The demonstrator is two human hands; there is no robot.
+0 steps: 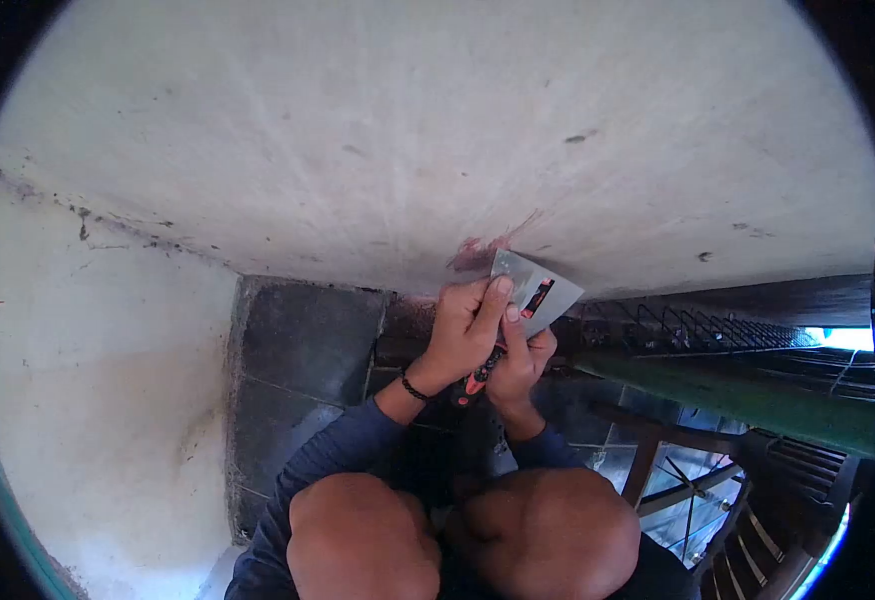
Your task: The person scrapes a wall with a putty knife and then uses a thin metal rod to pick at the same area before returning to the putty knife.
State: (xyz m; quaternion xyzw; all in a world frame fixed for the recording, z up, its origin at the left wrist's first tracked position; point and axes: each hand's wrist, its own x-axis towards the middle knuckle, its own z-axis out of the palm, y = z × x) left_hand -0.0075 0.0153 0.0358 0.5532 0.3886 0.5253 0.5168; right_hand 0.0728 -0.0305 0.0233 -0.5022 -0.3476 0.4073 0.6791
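Observation:
A scraper, or putty knife, with a wide grey metal blade (556,292) is held up close to the wall in both hands. Its red and black handle (476,382) points down toward my knees, between my wrists. My left hand (466,328), with a dark beaded bracelet at the wrist, is closed, its thumb pressed on the blade's left side. My right hand (520,368) is closed around the base of the blade, thumb lying on the metal. A black and red label shows on the blade. Just behind its top corner, the wall bears a reddish scraped patch (478,252).
The stained pale wall (378,130) rises ahead and meets another wall (98,370) at the left corner. Dark floor tiles (308,330) lie below. To the right are a green beam (738,400), a black wire rack (698,325) and a dark wooden chair (778,500).

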